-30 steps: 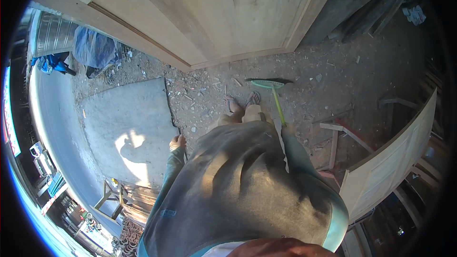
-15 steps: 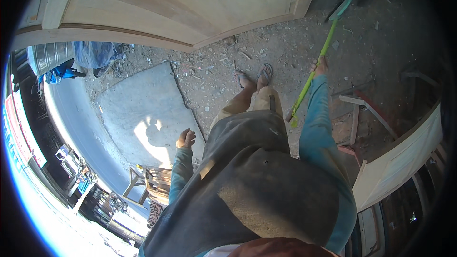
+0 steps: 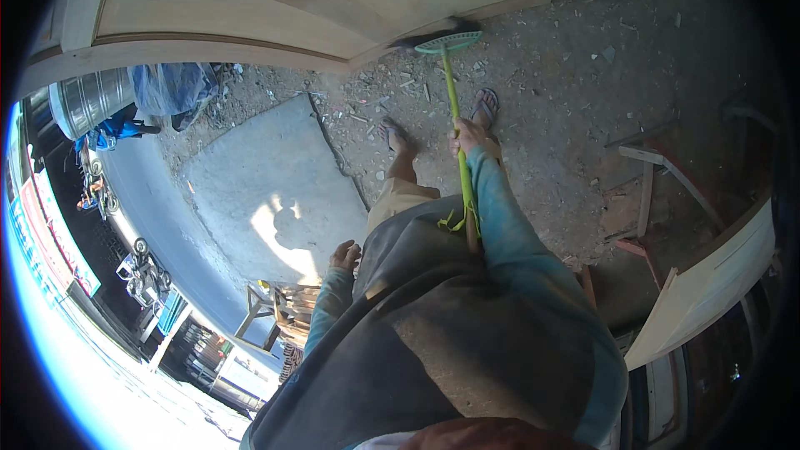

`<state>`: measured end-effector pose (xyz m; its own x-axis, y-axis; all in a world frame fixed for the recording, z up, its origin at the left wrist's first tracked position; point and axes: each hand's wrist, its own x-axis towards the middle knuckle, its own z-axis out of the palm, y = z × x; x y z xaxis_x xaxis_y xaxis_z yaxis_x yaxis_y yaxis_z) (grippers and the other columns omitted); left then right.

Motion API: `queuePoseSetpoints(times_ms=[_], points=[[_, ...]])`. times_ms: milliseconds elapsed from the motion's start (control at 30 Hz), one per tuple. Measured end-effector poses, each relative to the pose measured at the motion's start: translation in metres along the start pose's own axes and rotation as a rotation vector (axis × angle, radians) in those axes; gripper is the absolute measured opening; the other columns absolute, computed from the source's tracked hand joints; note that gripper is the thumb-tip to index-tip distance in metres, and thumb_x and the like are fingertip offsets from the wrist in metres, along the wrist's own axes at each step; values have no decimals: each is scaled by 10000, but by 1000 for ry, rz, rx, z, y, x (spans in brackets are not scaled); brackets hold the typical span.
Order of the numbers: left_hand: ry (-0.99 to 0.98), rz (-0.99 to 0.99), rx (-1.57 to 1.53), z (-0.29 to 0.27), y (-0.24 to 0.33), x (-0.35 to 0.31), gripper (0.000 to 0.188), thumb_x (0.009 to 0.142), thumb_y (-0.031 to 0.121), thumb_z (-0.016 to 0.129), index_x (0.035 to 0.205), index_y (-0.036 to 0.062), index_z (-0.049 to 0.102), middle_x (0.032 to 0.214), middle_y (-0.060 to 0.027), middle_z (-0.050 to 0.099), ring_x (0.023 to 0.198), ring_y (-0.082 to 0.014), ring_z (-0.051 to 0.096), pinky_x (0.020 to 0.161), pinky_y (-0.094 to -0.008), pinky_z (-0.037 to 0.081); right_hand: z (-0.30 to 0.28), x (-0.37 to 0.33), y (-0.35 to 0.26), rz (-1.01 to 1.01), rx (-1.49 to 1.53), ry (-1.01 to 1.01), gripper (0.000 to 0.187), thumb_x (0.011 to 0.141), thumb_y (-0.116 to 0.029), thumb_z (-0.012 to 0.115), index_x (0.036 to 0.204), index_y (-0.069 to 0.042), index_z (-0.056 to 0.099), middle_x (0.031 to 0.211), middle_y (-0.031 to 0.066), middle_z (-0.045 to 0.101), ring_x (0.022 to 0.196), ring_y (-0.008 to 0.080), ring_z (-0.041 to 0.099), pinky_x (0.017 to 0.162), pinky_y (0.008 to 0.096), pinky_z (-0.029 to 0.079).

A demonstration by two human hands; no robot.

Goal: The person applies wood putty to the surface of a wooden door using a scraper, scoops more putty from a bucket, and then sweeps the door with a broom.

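The right hand [image 3: 468, 138] is closed around the green handle of a broom [image 3: 454, 92], gripping it about midway along the shaft. The broom's green plastic head [image 3: 450, 42] rests on the ground right at the foot of a large pale wooden door panel [image 3: 275, 0], with dark bristles splayed against its bottom edge. The left hand [image 3: 343, 255] hangs at the side, holding nothing, fingers loosely curled. Both feet in sandals [image 3: 486, 106] stand on dirt ground [image 3: 567, 75] littered with wood chips and shavings, next to a cracked concrete slab [image 3: 267, 192].

Held one-handed and fairly high on the shaft, the broom likely has little downward pressure, so it may skim over the heavier chips rather than shift them. Bristles pushed hard against the panel could scuff the bare wood or drive grit under its edge. The loose debris and the slab's raised lip beside the left foot look like a trip risk in open sandals. A wooden frame [image 3: 658, 192] lying to the right is near enough to catch a backward swing
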<state>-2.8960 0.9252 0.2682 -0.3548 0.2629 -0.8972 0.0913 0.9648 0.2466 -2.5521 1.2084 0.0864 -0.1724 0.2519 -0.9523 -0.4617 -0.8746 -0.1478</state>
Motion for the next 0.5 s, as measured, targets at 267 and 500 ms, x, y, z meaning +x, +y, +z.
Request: queuePoseSetpoints(times_ms=[267,500], points=[[45,134,-73,-126,-42,68,526,894,317,746,1324,40,624,1073,-85,726,892,-178,710,706,-293,553,-16,92,-33,-353,30,271,295,1024,-451,475,1096,-187,584,838,51,617,687,229,594,614,440,459],[213,32,-188,-210,-74,64,499,921,324,733,1314,40,617,1082,-111,728,912,-210,716,704,-312,555,207,101,220,69,-708,-283,242,1029,-348,595,1086,-113,615,724,22,576,473,130,490,423,306,438]])
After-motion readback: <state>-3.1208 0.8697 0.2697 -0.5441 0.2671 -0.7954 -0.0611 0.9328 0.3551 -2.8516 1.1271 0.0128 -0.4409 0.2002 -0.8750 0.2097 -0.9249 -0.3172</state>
